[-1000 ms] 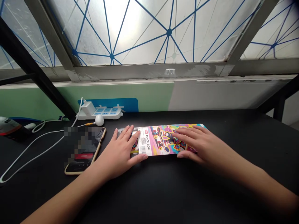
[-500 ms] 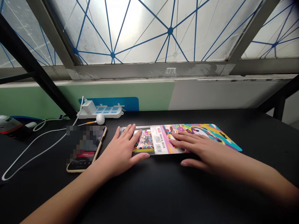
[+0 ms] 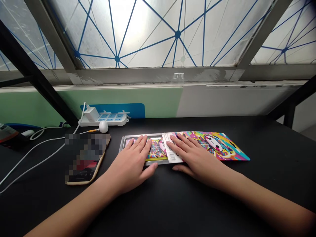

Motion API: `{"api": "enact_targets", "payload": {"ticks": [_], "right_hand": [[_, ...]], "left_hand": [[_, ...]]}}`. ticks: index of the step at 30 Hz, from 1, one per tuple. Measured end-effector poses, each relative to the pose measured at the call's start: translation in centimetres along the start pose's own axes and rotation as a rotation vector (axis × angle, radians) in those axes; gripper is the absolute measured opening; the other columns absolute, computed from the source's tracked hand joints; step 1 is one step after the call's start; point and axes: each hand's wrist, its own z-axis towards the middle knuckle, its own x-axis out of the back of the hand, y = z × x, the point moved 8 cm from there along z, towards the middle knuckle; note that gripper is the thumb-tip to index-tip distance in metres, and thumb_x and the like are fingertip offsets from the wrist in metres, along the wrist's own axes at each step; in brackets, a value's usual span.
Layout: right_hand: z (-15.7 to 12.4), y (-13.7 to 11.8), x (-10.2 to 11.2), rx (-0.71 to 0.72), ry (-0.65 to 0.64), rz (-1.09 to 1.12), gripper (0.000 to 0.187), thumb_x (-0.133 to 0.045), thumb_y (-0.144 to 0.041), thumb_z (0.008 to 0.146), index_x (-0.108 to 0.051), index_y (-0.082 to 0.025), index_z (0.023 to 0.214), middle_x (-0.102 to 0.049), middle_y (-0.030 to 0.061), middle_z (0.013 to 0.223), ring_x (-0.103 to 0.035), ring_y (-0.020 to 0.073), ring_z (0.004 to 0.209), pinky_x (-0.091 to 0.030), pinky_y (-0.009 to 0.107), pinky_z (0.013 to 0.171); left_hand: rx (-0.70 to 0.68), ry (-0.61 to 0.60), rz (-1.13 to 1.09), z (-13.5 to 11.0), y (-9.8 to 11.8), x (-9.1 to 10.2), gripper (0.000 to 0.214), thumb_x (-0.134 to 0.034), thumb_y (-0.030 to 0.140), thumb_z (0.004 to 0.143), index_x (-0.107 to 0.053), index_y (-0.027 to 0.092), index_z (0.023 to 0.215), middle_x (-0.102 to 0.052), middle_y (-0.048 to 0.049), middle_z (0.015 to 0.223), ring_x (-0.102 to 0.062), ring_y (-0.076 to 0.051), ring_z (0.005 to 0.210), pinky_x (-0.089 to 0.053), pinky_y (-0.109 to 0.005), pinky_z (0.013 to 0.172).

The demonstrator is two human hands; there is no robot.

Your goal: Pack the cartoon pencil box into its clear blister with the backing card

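Observation:
A pencil box package lies flat on the black desk. At its left part is a clear plastic tray with a brightly patterned pencil box inside. From the middle to the right runs a colourful printed card with a cartoon figure and, at its left end, a white barcode label. My left hand rests flat on the tray, fingers stretched out and thumb along the near edge. Flat across the label and the card's left part lies my right hand, fingers extended, covering some of the print.
To the left lies a phone, its screen partly blurred out. Behind it are a white power strip with a plugged-in charger, white cables and a small white round object. A dark bottle-like object is at far left.
My right hand has shifted left along the card onto the label. My left hand sits a little further right on the tray, whose left end shows more. The view has shifted slightly.

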Motion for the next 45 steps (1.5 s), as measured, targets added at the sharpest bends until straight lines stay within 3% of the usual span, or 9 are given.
{"api": "enact_targets", "payload": {"ticks": [7,12,18,22,26,29,32,39,45], "right_hand": [[0.7,0.6,-0.4,0.008,-0.04,0.008,0.059,-0.048,-0.018,0.098,-0.04,-0.022,0.156,-0.042,0.0137,0.161,-0.034,0.0357,0.15,-0.037,0.061,0.116],[-0.9,3.2,-0.4,-0.031,-0.133,0.029,0.06,-0.041,-0.021,0.101,-0.032,-0.027,0.16,-0.033,0.0106,0.165,-0.029,0.035,0.152,-0.035,0.063,0.117],[-2.5,6.3,0.1,-0.072,-0.169,0.036,0.066,-0.037,-0.013,0.099,-0.028,-0.037,0.16,-0.031,0.0036,0.167,-0.031,0.0286,0.152,-0.036,0.057,0.118],[-3.0,7.8,1.2,-0.092,-0.138,-0.049,0.084,-0.039,0.002,0.082,-0.036,-0.036,0.158,-0.04,0.0028,0.162,-0.04,0.0298,0.148,-0.04,0.058,0.116],[-3.0,8.2,4.5,-0.146,-0.001,-0.168,0.077,-0.039,0.004,0.078,-0.054,-0.026,0.148,-0.059,0.0064,0.148,-0.058,0.0302,0.133,-0.049,0.054,0.107],[-3.2,6.0,7.4,-0.174,0.129,-0.267,0.07,-0.039,0.004,0.08,-0.055,-0.016,0.146,-0.062,0.0116,0.145,-0.062,0.0311,0.128,-0.052,0.05,0.102],[-3.5,0.6,8.6,-0.101,0.187,-0.338,0.064,-0.041,0.003,0.08,-0.058,-0.009,0.141,-0.065,0.0166,0.14,-0.064,0.0337,0.124,-0.052,0.052,0.101],[-3.1,-15.0,5.0,0.329,0.078,-0.13,0.049,-0.041,-0.022,0.097,-0.057,-0.002,0.138,-0.062,0.0225,0.141,-0.061,0.0415,0.124,-0.052,0.055,0.099],[3.1,-14.3,0.4,0.269,-0.062,0.249,0.055,-0.045,-0.046,0.103,-0.056,-0.005,0.14,-0.058,0.0215,0.145,-0.05,0.0337,0.137,-0.039,0.051,0.116]], "left_hand": [[-0.001,0.019,0.064,0.4,0.1,-0.4,0.074,-0.047,0.058,0.1,-0.041,0.007,0.154,-0.037,-0.0209,0.161,-0.035,-0.037,0.15,-0.039,-0.059,0.116],[0.054,-0.001,0.149,0.0,-1.0,0.1,0.063,-0.053,0.041,0.1,-0.043,0.009,0.154,-0.042,-0.0205,0.159,-0.041,-0.037,0.147,-0.035,-0.061,0.117],[0.074,0.001,0.174,-0.2,-2.5,0.2,0.063,-0.051,0.047,0.101,-0.043,0.016,0.155,-0.041,-0.0162,0.16,-0.041,-0.037,0.147,-0.043,-0.057,0.111],[0.06,0.04,0.189,-0.3,-3.1,0.3,0.061,-0.05,0.049,0.102,-0.043,0.019,0.155,-0.045,-0.0137,0.159,-0.044,-0.039,0.144,-0.044,-0.058,0.108],[0.055,0.043,0.173,-0.3,-3.3,0.3,0.062,-0.05,0.048,0.102,-0.042,0.018,0.155,-0.044,-0.0144,0.159,-0.044,-0.04,0.143,-0.043,-0.06,0.109],[0.058,0.032,0.165,-0.3,-3.2,0.4,0.063,-0.049,0.05,0.102,-0.042,0.015,0.155,-0.045,-0.015,0.159,-0.044,-0.04,0.143,-0.043,-0.058,0.108],[0.066,0.031,0.146,-0.2,-3.2,0.6,0.07,-0.047,0.058,0.1,-0.043,0.014,0.155,-0.045,-0.0161,0.158,-0.045,-0.041,0.142,-0.043,-0.057,0.108],[0.115,0.076,0.013,0.0,-3.2,1.1,0.052,-0.027,0.039,0.108,-0.053,0.018,0.148,-0.051,-0.0078,0.155,-0.05,-0.032,0.139,-0.043,-0.051,0.107],[0.131,0.112,0.004,0.1,-3.1,0.9,0.048,-0.033,0.034,0.106,-0.055,0.019,0.146,-0.053,-0.0066,0.154,-0.052,-0.031,0.136,-0.043,-0.052,0.106]]}}
